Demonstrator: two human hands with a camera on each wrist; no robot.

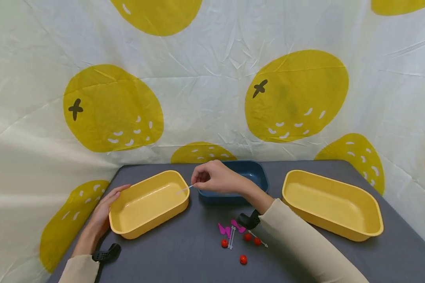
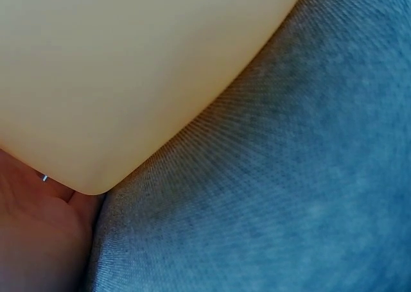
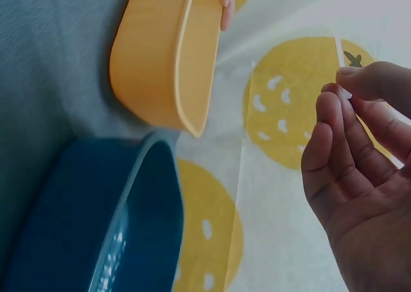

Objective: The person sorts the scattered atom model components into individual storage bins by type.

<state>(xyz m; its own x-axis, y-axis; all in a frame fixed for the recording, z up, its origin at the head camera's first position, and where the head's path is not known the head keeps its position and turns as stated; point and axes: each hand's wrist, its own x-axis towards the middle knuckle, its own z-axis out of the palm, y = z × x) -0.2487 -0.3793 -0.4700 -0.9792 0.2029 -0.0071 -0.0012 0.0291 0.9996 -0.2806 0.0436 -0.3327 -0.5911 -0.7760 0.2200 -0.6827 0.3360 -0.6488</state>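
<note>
My right hand [image 1: 217,177] pinches a thin white stick [image 1: 185,190] between thumb and fingertips. The stick slants down to the left over the near right end of the left yellow tray [image 1: 156,220]. In the right wrist view the stick [image 3: 340,51] juts out from the pinch, and the other fingers curl in below the thumb. My left hand [image 1: 104,208] lies along the left end of that tray, fingers stretched out against its outer wall. From the left wrist, the palm [image 2: 38,221] shows beside the tray's wall [image 2: 128,80].
A blue tray [image 1: 219,198] stands behind my right hand, partly covered by it. Another yellow tray [image 1: 333,226] is on the right. Below my right forearm lie magenta pieces [image 1: 222,229], red beads [image 1: 243,259] and pale knobbed rods [image 1: 231,237]. A patterned cloth [image 1: 212,98] hangs behind the table.
</note>
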